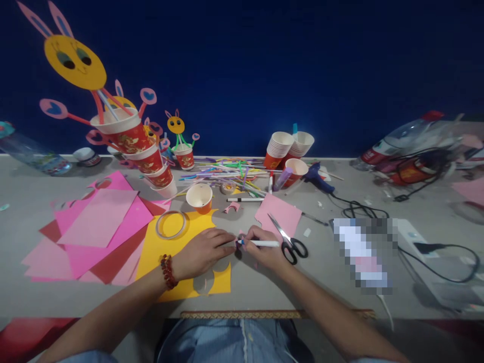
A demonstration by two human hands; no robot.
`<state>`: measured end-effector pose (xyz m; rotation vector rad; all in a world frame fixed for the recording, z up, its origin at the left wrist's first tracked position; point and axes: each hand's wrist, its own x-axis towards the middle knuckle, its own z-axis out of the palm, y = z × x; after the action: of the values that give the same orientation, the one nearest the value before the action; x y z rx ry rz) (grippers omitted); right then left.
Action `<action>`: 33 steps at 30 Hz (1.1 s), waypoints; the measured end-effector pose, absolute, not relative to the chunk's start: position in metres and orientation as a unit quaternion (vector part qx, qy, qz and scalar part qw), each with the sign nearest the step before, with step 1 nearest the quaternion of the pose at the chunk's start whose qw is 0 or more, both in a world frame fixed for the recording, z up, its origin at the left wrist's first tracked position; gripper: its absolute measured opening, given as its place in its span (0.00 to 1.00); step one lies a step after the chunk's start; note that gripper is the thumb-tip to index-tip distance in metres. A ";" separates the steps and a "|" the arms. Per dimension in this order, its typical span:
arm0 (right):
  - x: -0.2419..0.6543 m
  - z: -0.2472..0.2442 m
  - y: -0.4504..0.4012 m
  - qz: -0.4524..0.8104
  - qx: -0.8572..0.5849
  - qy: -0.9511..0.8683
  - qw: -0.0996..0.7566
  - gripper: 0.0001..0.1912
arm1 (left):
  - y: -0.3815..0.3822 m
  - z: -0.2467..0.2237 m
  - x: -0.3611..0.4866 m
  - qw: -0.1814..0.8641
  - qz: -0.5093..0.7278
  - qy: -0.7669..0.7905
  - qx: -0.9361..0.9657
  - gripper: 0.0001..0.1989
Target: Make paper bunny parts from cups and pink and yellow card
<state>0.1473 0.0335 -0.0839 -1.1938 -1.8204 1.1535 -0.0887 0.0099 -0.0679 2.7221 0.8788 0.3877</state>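
Observation:
My right hand (267, 250) is closed around a white marker (266, 243), its blue tip end pointing left. That tip meets a small pink paper piece (239, 237), which is mostly covered by my fingers. From the left, the fingertips and thumb of my left hand (204, 249) hold this piece on the table. Under my left wrist lies a yellow paper sheet (151, 262) with round cutouts. Black-handled scissors (288, 242) lie just right of my right hand, partly over a pink paper sheet (276, 214).
Pink and red sheets (102, 222) are piled at left, near stacked cups (132, 141) with a rabbit figure. A tape roll (171, 225) and paper cup (199, 197) stand ahead. Pipe cleaners (234, 174) lie at the back. A glue gun (317, 177) and cables sit right.

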 end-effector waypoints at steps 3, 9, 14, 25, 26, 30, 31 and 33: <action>0.147 -0.084 0.033 0.441 -0.458 -0.698 0.330 0.06 | 0.010 -0.068 -0.088 0.126 0.141 0.299 0.935 0.18; 0.147 -0.082 0.033 0.438 -0.458 -0.700 0.330 0.07 | 0.010 -0.068 -0.088 0.122 0.145 0.300 0.935 0.17; 0.147 -0.081 0.033 0.434 -0.453 -0.704 0.333 0.08 | 0.010 -0.068 -0.088 0.126 0.146 0.297 0.935 0.18; 0.146 -0.080 0.032 0.453 -0.452 -0.696 0.325 0.09 | 0.010 -0.068 -0.089 0.127 0.129 0.300 0.937 0.18; 0.146 -0.080 0.032 0.455 -0.452 -0.696 0.324 0.09 | 0.010 -0.068 -0.089 0.126 0.131 0.301 0.936 0.19; 0.148 -0.082 0.032 0.453 -0.448 -0.700 0.323 0.08 | 0.010 -0.069 -0.089 0.126 0.135 0.298 0.937 0.19; 0.148 -0.082 0.032 0.454 -0.447 -0.701 0.322 0.08 | 0.010 -0.069 -0.089 0.127 0.135 0.297 0.937 0.19; 0.149 -0.083 0.032 0.454 -0.445 -0.702 0.321 0.08 | 0.010 -0.069 -0.089 0.127 0.132 0.298 0.937 0.19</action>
<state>0.1488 0.0317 -0.0832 -1.1687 -1.8431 1.1926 -0.0888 0.0104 -0.0686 2.7265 0.8684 0.3853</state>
